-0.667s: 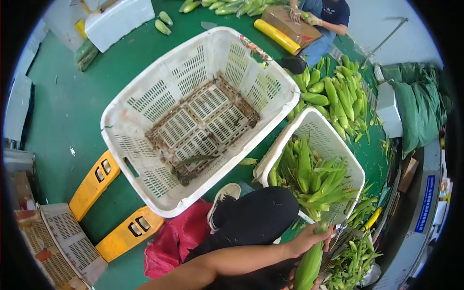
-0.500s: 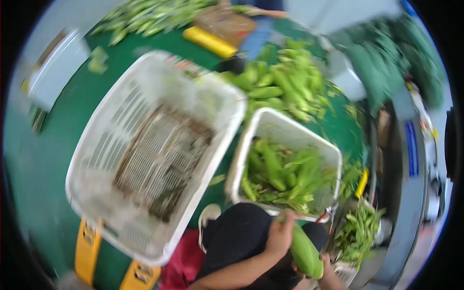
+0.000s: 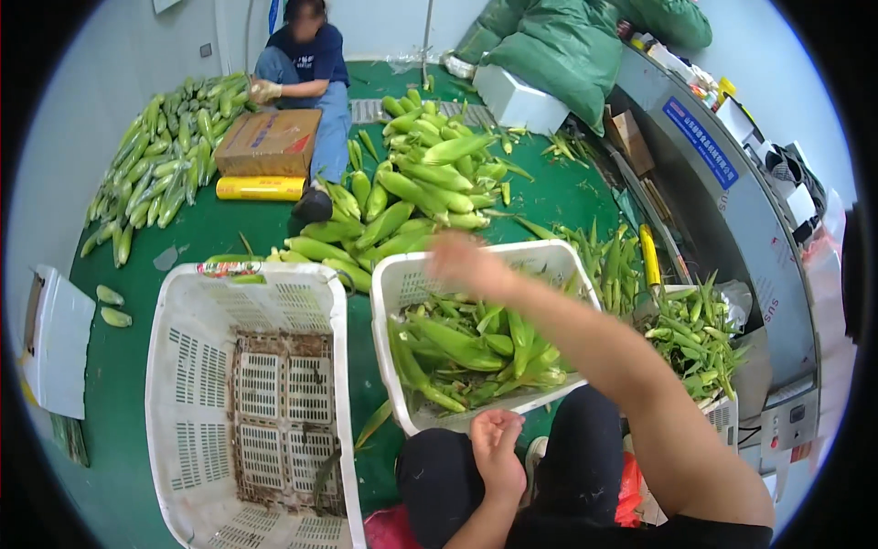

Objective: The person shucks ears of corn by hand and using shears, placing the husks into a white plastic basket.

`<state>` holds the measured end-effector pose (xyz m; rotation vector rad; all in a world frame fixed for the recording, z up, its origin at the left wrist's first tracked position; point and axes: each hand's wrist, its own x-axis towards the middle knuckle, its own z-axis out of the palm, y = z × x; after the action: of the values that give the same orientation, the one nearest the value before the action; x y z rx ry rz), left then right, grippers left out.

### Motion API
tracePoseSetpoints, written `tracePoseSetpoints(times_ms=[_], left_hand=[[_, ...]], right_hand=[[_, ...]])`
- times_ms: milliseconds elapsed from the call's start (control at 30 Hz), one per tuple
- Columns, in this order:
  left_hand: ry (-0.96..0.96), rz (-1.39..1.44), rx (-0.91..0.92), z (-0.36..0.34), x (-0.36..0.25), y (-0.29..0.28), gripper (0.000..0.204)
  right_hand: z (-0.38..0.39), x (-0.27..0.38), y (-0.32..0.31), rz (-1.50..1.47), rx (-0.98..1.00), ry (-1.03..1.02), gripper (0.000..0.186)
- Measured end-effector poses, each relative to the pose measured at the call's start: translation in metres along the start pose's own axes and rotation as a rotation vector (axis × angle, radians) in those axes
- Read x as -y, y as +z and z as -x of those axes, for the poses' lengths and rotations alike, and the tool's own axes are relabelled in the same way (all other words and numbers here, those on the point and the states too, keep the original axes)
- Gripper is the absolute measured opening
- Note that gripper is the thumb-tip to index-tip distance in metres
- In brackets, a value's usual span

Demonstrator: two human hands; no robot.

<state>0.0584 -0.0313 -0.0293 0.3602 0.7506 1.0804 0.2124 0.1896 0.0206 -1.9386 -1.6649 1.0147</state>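
My right arm stretches out over the smaller white basket (image 3: 590, 284), which holds green corn ears and loose husk leaves (image 3: 476, 343). At its far rim, next to the heap of unpeeled corn (image 3: 430, 183), my right hand (image 3: 468, 265) is smeared by motion. Whether its fingers grip anything cannot be made out. My left hand (image 3: 498, 453) hangs above my knees by the basket's near rim, palm up. Its fingers are loosely bent and apart, with nothing seen in them.
A large white basket (image 3: 157, 366) with a dirty slatted bottom stands at left. A co-worker (image 3: 306, 59) sits behind a cardboard box (image 3: 265, 142) beside piled wrapped corn (image 3: 169, 151). At right are a husk-filled crate (image 3: 700, 343) and a steel machine (image 3: 732, 192).
The green corn ear that both hands held is no longer in my left hand. My right hand has swung forward over the smaller basket. The view has turned and levelled.
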Motion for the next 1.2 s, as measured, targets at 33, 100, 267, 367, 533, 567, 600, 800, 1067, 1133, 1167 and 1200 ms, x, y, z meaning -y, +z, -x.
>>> tracePoseSetpoints(times_ms=[33,100,267,367,533,567,600,800,1067,1133,1167,1200], left_hand=[[-0.031,0.052,0.043,0.006,0.005,0.010,0.025],[0.089,0.044,0.047,0.005,-0.005,0.014,0.023],[0.889,-0.887,0.241,0.014,-0.073,-0.069,0.037],[0.858,-1.811,-0.235,0.032,-0.109,-0.142,0.070],[0.266,-2.111,-0.366,0.096,-0.124,-0.220,0.074],[0.085,-2.087,-0.471,0.103,-0.126,-0.227,0.066],[-0.092,-2.055,-0.559,0.108,-0.128,-0.232,0.058],[-0.093,-1.993,-0.719,0.096,-0.169,-0.265,0.062],[-0.256,-2.179,-0.707,0.070,-0.255,-0.318,0.080],[-0.187,-2.161,-0.765,0.092,-0.287,-0.382,0.079],[-0.241,-2.150,-0.824,0.097,-0.299,-0.396,0.078],[-0.281,-2.150,-0.880,0.096,-0.313,-0.398,0.076]], right_hand=[[0.034,-0.028,0.019,0.251,-0.023,-0.454,0.041],[0.117,0.025,0.024,0.210,0.365,-0.461,0.038],[0.254,-0.061,0.013,0.242,-0.171,-0.317,0.032],[0.352,-0.125,0.030,0.234,-0.633,0.049,0.021],[0.404,-0.148,0.084,0.304,-0.804,0.068,0.039],[0.400,-0.150,0.087,0.393,-0.799,0.051,0.042],[0.401,-0.152,0.085,0.389,-0.794,0.032,0.042],[0.406,-0.172,0.074,0.266,-0.757,0.064,0.048],[0.403,-0.173,0.079,0.399,-0.776,0.124,0.049],[0.405,-0.164,0.080,0.349,-0.741,0.124,0.048],[0.409,-0.166,0.077,0.360,-0.770,0.101,0.047],[0.415,-0.169,0.077,0.361,-0.809,0.084,0.047]])
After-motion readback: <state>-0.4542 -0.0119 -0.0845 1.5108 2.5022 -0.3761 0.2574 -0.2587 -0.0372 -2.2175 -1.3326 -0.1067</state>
